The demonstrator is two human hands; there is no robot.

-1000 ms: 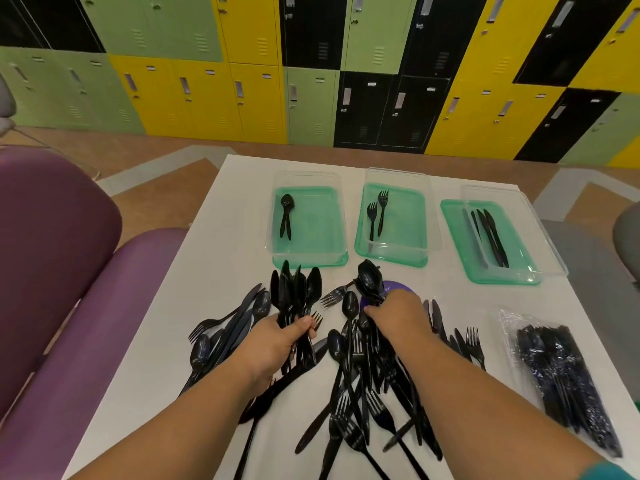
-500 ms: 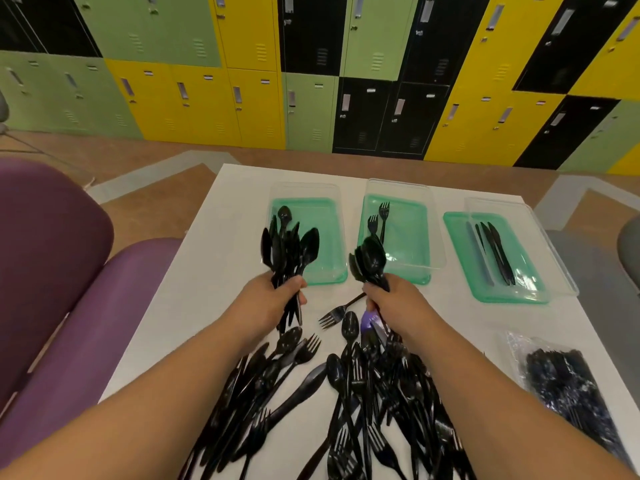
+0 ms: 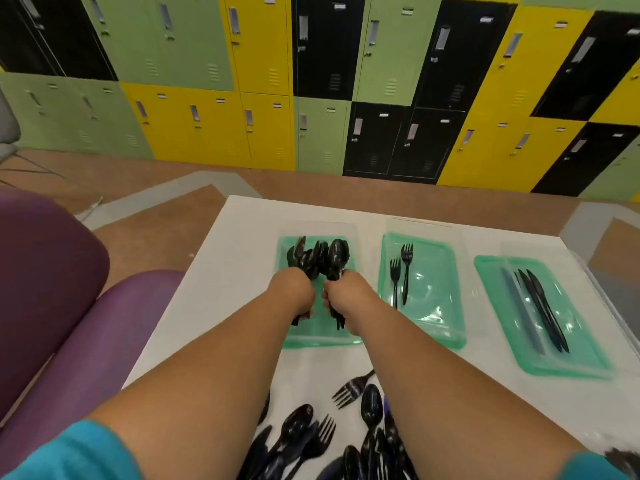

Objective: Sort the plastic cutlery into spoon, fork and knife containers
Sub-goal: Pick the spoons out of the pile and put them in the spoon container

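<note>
Both fists, left hand (image 3: pixel 293 292) and right hand (image 3: pixel 347 299), carried spoons (image 3: pixel 320 258) over left container (image 3: pixel 318 336).

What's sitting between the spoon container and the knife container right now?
In the head view, the fork container lies between the spoon container and the knife container. It holds two forks, with bare white table in the gaps.

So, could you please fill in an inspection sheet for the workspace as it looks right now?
Surface: white table, bare at its left edge.
Job's things: spoon container under both hands; fork container holds two forks; knife container holds knives; unsorted pile near the person.
Clutter: nothing seen.
Grippers: left hand and right hand each grip a spoon bundle.
Cables: nothing seen.
Surroundings: lockers, purple seat.
</note>
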